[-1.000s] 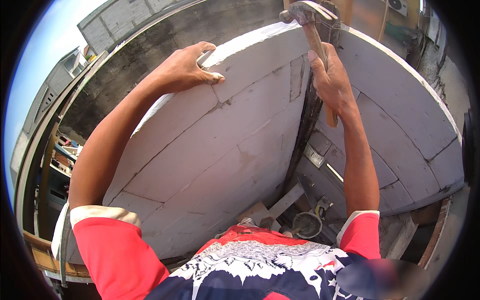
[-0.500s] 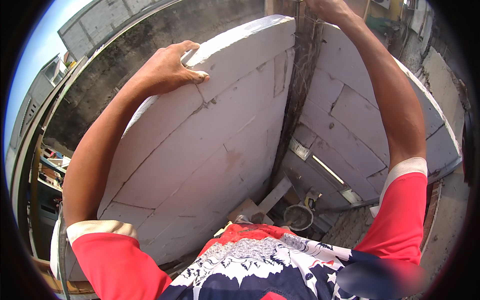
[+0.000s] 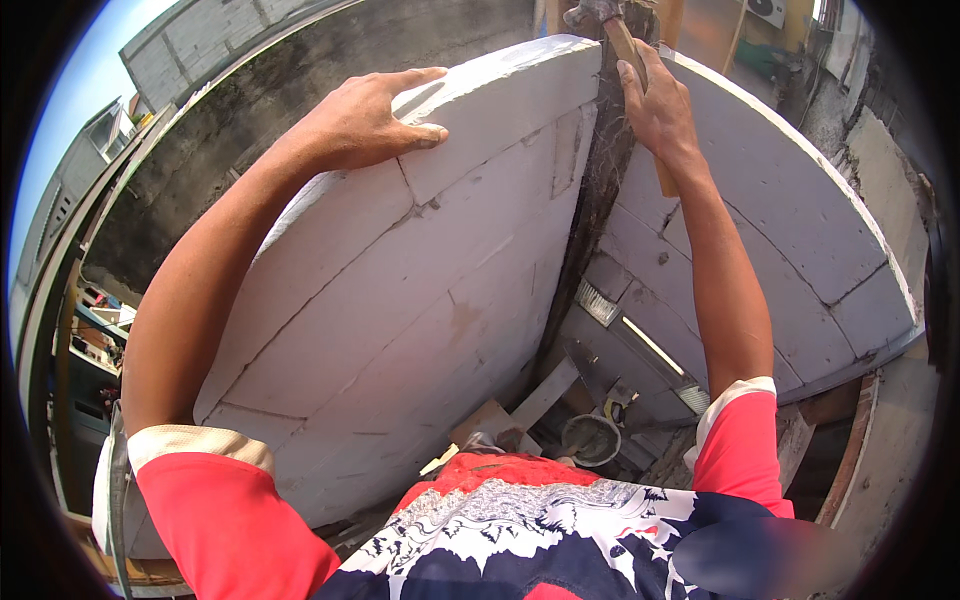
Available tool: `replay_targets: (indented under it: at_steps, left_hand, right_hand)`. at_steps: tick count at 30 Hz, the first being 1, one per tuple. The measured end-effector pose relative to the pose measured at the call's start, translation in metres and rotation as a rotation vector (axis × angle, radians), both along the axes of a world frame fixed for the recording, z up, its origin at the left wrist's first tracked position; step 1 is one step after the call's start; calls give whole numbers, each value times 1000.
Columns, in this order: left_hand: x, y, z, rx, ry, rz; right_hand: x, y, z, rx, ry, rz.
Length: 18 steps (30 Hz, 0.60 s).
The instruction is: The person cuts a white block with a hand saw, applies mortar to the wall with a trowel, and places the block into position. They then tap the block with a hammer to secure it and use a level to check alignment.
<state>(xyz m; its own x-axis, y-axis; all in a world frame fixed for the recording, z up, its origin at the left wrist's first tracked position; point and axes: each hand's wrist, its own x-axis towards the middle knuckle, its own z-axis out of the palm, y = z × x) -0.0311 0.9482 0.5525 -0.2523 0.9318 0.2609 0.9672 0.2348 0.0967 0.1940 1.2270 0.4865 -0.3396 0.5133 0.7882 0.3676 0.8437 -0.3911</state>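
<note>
The left hand [image 3: 365, 125] lies flat, fingers spread, on the top edge of a white block wall [image 3: 400, 300], its palm pressing the upper course of pale grey-white blocks with thin mortar lines between them. The right hand [image 3: 658, 105] is wrapped in a closed fist around the wooden handle of a hammer [image 3: 622, 45], held high near the top of the view, so that the metal head sits just at the picture's upper rim and part of the handle shows below the fist. The hammer is raised directly over the dark vertical gap [image 3: 600, 200] where the left wall meets a second white block wall [image 3: 760, 240] on the right; rough, fibrous dark material fills that joint. Both forearms come up from red short sleeves with pale cuffs. Far below, between the two walls, a small round bucket [image 3: 590, 438] stands on the ground among loose wooden planks [image 3: 545, 395] and scraps. To the left, beyond the wall, a dark stained concrete wall [image 3: 300, 70] and neighbouring buildings show under open sky.
</note>
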Motion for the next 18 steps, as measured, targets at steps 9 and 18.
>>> replay_targets:
  at_steps: [9, 18]
  left_hand:
    - [-4, 101, 6, -27, 41, -76]
    - [-1, 104, 13, -56, 1, -105]
  right_hand:
    - [22, -13, 120, 377, -390, 132]
    - [12, 0, 135, -105, -601, 299]
